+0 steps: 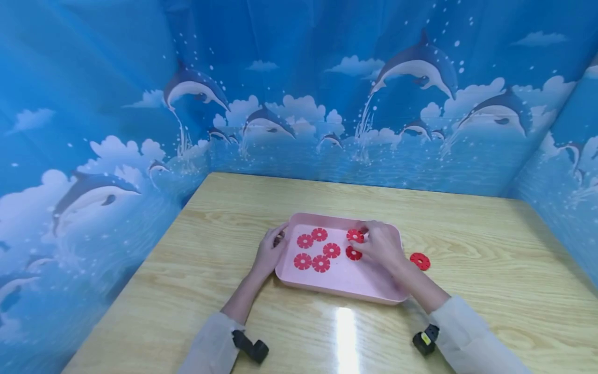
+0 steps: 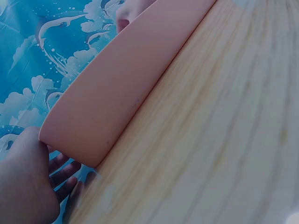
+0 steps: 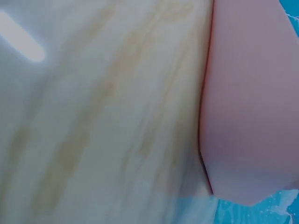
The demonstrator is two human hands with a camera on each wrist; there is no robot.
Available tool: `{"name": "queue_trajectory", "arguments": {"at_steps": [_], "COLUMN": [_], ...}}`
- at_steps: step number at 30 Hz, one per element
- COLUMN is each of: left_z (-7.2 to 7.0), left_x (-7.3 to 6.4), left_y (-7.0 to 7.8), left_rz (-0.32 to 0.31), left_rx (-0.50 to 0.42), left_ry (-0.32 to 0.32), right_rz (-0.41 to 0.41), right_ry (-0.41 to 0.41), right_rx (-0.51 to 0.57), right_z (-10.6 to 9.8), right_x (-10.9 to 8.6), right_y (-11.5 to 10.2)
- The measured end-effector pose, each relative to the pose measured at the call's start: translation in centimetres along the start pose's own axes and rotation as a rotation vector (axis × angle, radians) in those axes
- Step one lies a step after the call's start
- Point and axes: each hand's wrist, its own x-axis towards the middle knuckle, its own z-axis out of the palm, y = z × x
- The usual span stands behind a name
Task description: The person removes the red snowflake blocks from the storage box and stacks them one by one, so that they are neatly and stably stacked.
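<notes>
A shallow pink tray (image 1: 355, 291) lies on the table with several flat red notched discs (image 1: 302, 261) spread inside it. At the tray's left end, my left hand (image 1: 270, 252) holds the rim; the left wrist view shows the hand (image 2: 28, 182) against the corner, its fingers outside the end wall. My right hand (image 1: 383, 246) reaches over the tray, thumb and finger pinching one red notched disc (image 1: 355, 236) low over the tray floor. Just below that, another red disc (image 1: 353, 253) lies near the thumb. The right wrist view shows only the tray's outer wall (image 3: 252, 107), not the hand.
One loose red disc (image 1: 420, 261) lies on the wooden table (image 1: 467, 244) to the right of the tray, beside the right forearm. A blue dolphin-print curtain (image 1: 299, 93) stands behind the table and at both sides.
</notes>
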Motion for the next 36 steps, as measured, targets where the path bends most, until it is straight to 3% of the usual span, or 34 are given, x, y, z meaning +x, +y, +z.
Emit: {"name": "queue_trajectory", "arguments": {"at_steps": [9,36], "left_z": [-0.1,-0.1], "left_x": [-0.1,-0.1], "left_y": [0.3,0.2], "left_rz": [-0.019,-0.021], "left_rx": [0.012,0.009], "left_ry": [-0.010,-0.009], "right_rz": [0.032,0.068], "right_ry": [-0.007,0.088], "right_rx": [0.062,0.027], "right_z": [-1.7,-5.7], "right_x": [-1.5,-4.6], "right_y": [0.3,1.8]}}
